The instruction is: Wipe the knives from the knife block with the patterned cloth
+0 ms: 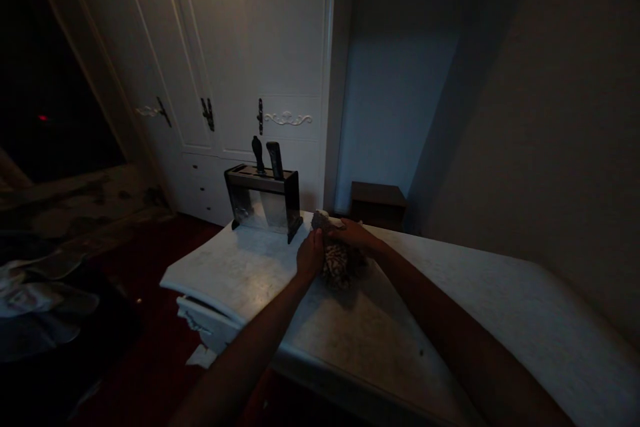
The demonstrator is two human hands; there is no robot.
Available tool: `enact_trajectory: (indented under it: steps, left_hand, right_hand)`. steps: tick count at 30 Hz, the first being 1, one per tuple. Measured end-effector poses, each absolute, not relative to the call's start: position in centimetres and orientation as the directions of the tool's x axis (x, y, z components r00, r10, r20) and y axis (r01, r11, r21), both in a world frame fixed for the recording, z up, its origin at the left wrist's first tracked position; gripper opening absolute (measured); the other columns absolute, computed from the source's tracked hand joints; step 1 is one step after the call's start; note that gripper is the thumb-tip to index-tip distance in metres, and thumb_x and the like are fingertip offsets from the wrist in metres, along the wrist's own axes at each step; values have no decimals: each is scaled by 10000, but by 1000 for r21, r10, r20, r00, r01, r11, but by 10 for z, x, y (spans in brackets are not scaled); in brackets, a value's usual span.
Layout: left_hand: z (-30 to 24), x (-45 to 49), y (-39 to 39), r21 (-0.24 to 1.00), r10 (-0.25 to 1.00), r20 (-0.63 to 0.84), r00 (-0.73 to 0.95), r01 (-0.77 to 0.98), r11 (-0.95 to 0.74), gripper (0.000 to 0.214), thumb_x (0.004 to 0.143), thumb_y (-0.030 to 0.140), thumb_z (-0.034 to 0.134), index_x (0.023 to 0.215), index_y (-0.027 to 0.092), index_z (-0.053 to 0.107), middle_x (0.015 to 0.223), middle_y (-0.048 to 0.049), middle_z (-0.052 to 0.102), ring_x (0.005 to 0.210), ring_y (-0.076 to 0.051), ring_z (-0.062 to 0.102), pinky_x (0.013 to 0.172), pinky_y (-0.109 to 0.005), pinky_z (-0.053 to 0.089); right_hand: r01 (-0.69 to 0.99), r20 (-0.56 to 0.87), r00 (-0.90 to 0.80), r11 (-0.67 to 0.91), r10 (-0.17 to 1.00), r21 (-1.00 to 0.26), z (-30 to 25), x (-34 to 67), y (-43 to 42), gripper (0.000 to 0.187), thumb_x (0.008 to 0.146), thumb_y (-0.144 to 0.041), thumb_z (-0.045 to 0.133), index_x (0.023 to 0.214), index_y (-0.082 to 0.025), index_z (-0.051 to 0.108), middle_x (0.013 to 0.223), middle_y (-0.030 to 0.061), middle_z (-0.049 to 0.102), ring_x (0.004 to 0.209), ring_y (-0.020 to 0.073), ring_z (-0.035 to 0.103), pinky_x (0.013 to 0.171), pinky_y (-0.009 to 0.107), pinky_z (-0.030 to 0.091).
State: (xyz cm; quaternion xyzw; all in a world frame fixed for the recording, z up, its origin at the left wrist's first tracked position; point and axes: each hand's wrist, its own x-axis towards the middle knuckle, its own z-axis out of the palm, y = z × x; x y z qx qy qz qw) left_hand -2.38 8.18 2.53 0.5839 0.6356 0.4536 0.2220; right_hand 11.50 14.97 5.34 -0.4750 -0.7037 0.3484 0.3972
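A mottled brown-and-pale bundle, soft and tufted or crumpled like cloth (336, 265), is between my two hands above the white tabletop (250, 280). Its exact kind is hard to tell in the dim light. My left hand (310, 253) is closed against its left upper side. From the right, my right hand (355, 235) reaches over the bundle with fingers curled on its upper part. A greyish end of the bundle pokes out above my hands. Just left of them stands a knife block (265, 197) with clear sides, holding two black-handled knives (267, 157).
Behind the table rises a white wardrobe (280, 47) with dark handles. A small brown cabinet (379, 195) stands in the back corner. The table's drawer (207, 320) sticks out at the left front. Crumpled clothes or fabric (40, 300) lie at far left, beside red carpet (150, 267).
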Motion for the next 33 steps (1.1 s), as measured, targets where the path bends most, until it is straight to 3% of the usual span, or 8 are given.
enact_trajectory:
  steps: [2, 4, 7, 11, 17, 24, 29, 33]
  left_hand:
    - [24, -23, 85, 841, 968, 228, -103, 521, -143, 464, 983, 444, 249, 1041, 190, 634, 1109, -103, 701, 1048, -255, 636, 923, -363, 457]
    - [22, -20, 86, 846, 971, 232, 48, 483, -226, 488, 977, 477, 274, 1144, 197, 638, 1190, -70, 691, 1100, -232, 627, 972, -333, 450]
    - [18, -13, 85, 823, 938, 264, 225, 454, -341, 539, 965, 529, 303, 1258, 203, 617, 1290, -53, 654, 1184, -233, 596, 1045, -338, 422]
    - [19, -3, 84, 786, 883, 246, 399, 451, -423, 578, 967, 564, 287, 1354, 237, 567, 1349, -35, 620, 1239, -245, 567, 1075, -369, 409]
    - [20, 11, 83, 668, 728, 184, 661, 459, -586, 591, 980, 503, 297, 1488, 221, 403, 1458, -66, 513, 1325, -273, 496, 1187, -481, 235]
    - [13, 21, 89, 834, 813, 375, 445, 221, -505, 519, 907, 495, 491, 1258, 139, 632, 1320, -136, 625, 1207, -253, 591, 1027, -370, 464]
    - [12, -1, 87, 806, 874, 422, 242, 341, -484, 312, 896, 389, 520, 950, 152, 715, 948, -99, 728, 869, -197, 671, 786, -311, 521]
    - [20, -31, 78, 769, 861, 459, 219, 387, -509, 293, 905, 352, 503, 868, 147, 709, 858, -85, 720, 770, -163, 657, 687, -258, 492]
  right_hand:
    - [526, 66, -174, 150, 982, -837, 48, 149, 143, 472, 671, -478, 741, 1041, -191, 681, 1057, 72, 720, 960, 285, 670, 834, 398, 541]
    - [565, 64, -141, 134, 988, -814, 38, 181, 136, 483, 687, -477, 714, 1056, -167, 674, 1095, 101, 710, 1014, 297, 660, 873, 402, 533]
    - [467, 141, -144, 194, 979, -863, 19, 217, 127, 486, 704, -504, 660, 1058, -172, 661, 1113, 98, 707, 1034, 286, 661, 940, 426, 515]
    - [386, 231, 45, 197, 972, -901, 5, 244, 119, 627, 663, -624, 631, 1076, -152, 650, 1134, 131, 697, 1060, 293, 652, 948, 424, 513]
    - [491, 270, 140, 170, 953, -854, 27, 265, 111, 617, 746, -720, 508, 979, -179, 690, 1023, 112, 720, 956, 280, 659, 850, 391, 509]
    - [605, 330, 209, 144, 921, -783, 30, 278, 102, 661, 740, -733, 502, 1007, -156, 684, 1095, 145, 686, 1000, 295, 635, 911, 417, 479]
    - [624, 314, 209, 121, 926, -772, 24, 280, 102, 711, 733, -761, 461, 1024, -144, 661, 1088, 164, 684, 1031, 320, 628, 950, 454, 470]
    - [724, 392, 171, 155, 904, -673, 20, 265, 101, 788, 738, -769, 412, 1163, -139, 620, 1252, 180, 625, 1195, 354, 564, 1056, 513, 399]
